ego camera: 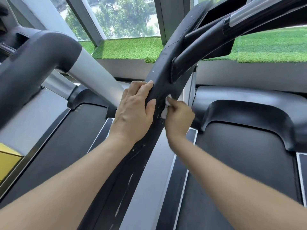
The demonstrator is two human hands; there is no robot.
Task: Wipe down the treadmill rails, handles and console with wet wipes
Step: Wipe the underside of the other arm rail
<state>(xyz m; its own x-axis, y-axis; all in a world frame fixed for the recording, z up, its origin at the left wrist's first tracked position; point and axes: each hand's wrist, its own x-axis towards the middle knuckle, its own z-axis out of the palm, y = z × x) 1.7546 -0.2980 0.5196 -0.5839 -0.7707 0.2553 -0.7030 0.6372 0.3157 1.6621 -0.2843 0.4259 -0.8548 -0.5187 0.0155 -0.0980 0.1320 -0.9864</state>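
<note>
Gripping rail (159, 75) edge, left hand (132, 113); right hand (178, 119) apparently pinching wipe (166, 107).

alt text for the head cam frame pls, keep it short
A person's right hand presses a crumpled white wipe against a black treadmill rail, while the left hand grips the same rail beside it. White scuff marks run down the rail toward the camera; treadmill belts lie below and green turf by the windows beyond.
</note>
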